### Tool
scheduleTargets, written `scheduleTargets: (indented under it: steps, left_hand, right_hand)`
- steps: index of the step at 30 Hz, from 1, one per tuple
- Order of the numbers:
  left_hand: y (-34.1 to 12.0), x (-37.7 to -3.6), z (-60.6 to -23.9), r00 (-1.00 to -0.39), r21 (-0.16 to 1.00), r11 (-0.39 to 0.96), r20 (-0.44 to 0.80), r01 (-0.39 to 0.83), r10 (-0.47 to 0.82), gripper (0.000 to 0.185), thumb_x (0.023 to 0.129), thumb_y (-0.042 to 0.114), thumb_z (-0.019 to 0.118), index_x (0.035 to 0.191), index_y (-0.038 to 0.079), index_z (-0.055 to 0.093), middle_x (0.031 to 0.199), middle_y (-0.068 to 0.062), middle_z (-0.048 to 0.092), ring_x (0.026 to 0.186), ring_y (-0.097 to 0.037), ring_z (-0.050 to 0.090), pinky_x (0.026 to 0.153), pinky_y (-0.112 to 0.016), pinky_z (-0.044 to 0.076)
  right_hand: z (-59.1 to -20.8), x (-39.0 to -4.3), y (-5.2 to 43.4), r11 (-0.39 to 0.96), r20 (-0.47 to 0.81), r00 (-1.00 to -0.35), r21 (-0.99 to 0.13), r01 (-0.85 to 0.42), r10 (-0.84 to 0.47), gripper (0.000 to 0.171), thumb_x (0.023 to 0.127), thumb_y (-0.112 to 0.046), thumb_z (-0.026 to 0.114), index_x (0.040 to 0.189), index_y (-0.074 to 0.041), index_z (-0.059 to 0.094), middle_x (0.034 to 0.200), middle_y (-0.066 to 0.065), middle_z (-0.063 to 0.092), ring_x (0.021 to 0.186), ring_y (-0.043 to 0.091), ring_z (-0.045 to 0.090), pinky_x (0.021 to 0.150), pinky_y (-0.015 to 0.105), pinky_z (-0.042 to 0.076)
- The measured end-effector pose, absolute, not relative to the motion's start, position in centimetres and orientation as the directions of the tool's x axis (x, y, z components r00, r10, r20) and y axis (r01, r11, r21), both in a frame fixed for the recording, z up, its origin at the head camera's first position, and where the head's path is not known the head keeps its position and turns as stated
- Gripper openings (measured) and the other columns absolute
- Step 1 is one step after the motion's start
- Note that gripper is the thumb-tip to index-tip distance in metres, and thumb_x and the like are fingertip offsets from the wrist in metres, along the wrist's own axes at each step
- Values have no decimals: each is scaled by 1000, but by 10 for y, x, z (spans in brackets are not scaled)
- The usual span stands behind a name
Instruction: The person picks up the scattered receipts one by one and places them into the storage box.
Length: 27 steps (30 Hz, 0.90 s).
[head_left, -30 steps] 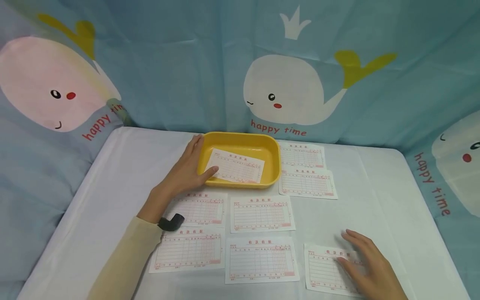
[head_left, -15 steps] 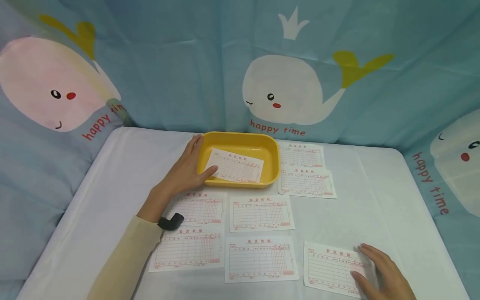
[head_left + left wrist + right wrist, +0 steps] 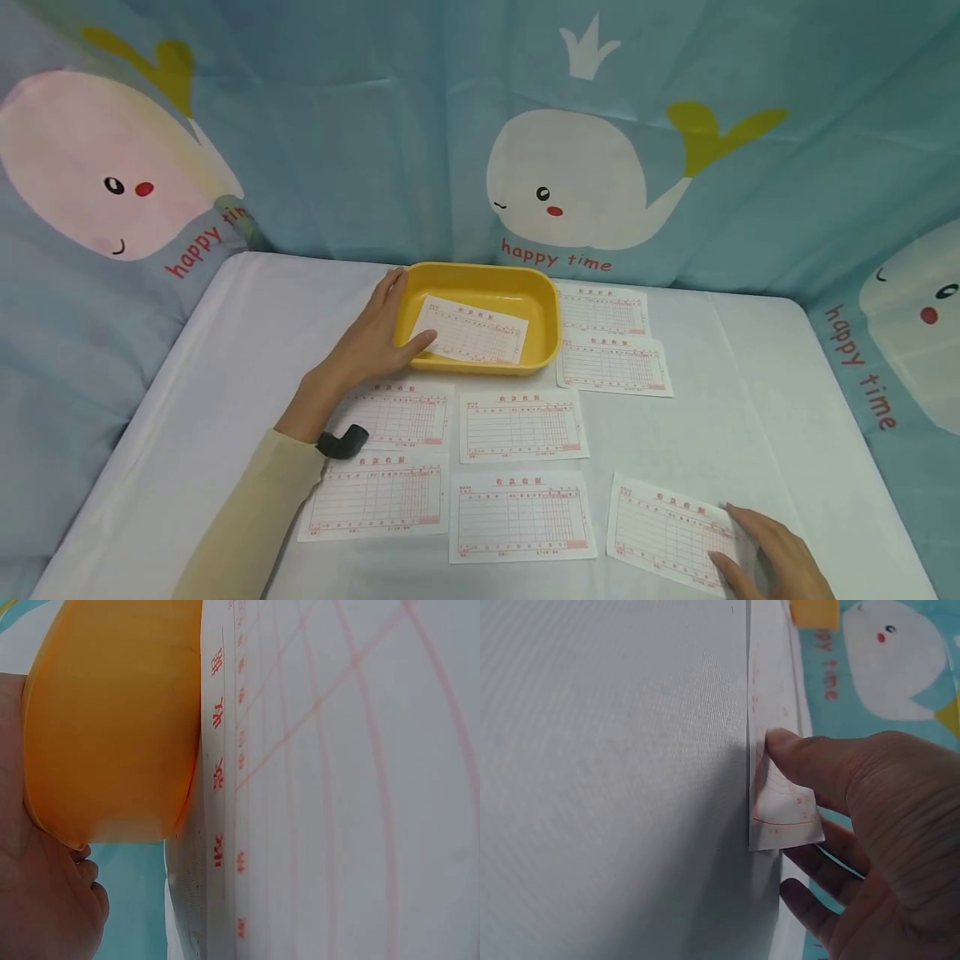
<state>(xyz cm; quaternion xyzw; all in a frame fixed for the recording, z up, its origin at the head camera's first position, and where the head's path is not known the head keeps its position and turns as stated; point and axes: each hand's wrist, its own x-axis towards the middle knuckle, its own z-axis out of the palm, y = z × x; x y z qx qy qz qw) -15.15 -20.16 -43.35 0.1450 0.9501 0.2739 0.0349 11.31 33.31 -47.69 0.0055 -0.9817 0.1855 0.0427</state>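
Note:
My left hand (image 3: 375, 333) grips the left end of a yellow plastic tray (image 3: 551, 333), its thumb over the near rim and its fingers at the far left corner. Inside the tray lies a printed receipt slip (image 3: 472, 329), tilted. In the left wrist view the tray's outer wall (image 3: 112, 727) rises beside the hand. Down at the near right, my right hand (image 3: 780, 554) pinches the right end of another receipt slip (image 3: 667, 533) between thumb and fingers. That end of the slip (image 3: 784, 799) bends up in the right wrist view.
Several more receipt slips lie flat on the white cloth: a block of them (image 3: 525, 425) in front of the tray and an overlapping pair (image 3: 615, 367) at its right. A blue whale-print curtain (image 3: 420, 167) hangs behind the table.
My right hand has moved right along the near slip and now pinches its right end. The slip has turned slightly, its left end shifting away from me. The left hand and tray stay put.

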Motion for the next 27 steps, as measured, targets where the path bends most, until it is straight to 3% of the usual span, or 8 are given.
scheduleTargets:
  steps: [2,4,5,7,11,14,19,27]
  left_hand:
    - [-201,-152,-434,-956,528,811,10,254,293,110,98,65,59,172,13,-3,180,-9,-1,165,-34,18,131,-57,28]
    - [-201,-152,-434,-956,528,810,11,254,292,110,98,65,60,172,13,-4,180,-9,-1,165,-34,18,131,-57,28]
    - [-201,-152,-434,-956,528,810,12,254,292,110,98,64,60,172,13,-3,180,-10,0,165,-34,18,131,-57,28]
    - [-201,-151,-434,-956,529,809,13,254,292,109,98,63,60,172,13,-3,180,-10,0,165,-34,19,131,-57,28]
    - [-202,-151,-434,-956,527,810,15,257,293,109,98,63,60,172,13,-3,180,-11,0,165,-34,19,131,-57,29]
    - [-201,-150,-433,-956,527,809,18,259,294,110,98,64,60,172,13,-3,180,-10,0,165,-35,20,131,-58,29]
    - [-201,-151,-433,-955,534,805,18,259,296,109,98,64,60,172,14,-3,180,-8,-1,165,-34,20,131,-58,28]
    - [-201,-153,-434,-958,534,811,-3,240,285,110,97,67,59,172,17,-3,181,-5,-2,164,-33,21,131,-57,28]
  right_hand:
    - [-477,113,332,933,134,-991,-358,-34,15,76,64,-11,99,132,-1,66,122,14,66,115,-1,47,104,24,41]
    - [-476,112,331,937,156,-987,-348,-23,34,73,62,-13,100,128,-3,71,115,11,69,101,-22,36,85,6,37]
    - [-475,112,331,938,157,-987,-347,-17,40,72,61,-13,100,126,-4,72,113,10,69,99,-27,32,77,6,38]
    - [-472,113,328,937,164,-985,-350,-16,44,70,59,-10,100,124,-4,73,108,10,70,99,-28,36,72,-3,33]
    - [-469,113,323,931,189,-981,-364,-26,47,59,65,-5,97,119,-4,73,102,8,72,82,-19,49,64,0,35]
    - [-468,112,319,922,209,-976,-385,-32,54,50,70,0,93,116,-3,72,94,6,73,75,-18,50,60,4,37]
    - [-467,111,318,918,208,-975,-396,-15,74,45,71,5,91,111,0,71,84,5,74,69,-18,51,57,4,39]
    - [-463,109,319,910,137,-981,-410,67,135,33,78,0,89,107,-5,75,80,2,75,65,-17,52,55,6,43]
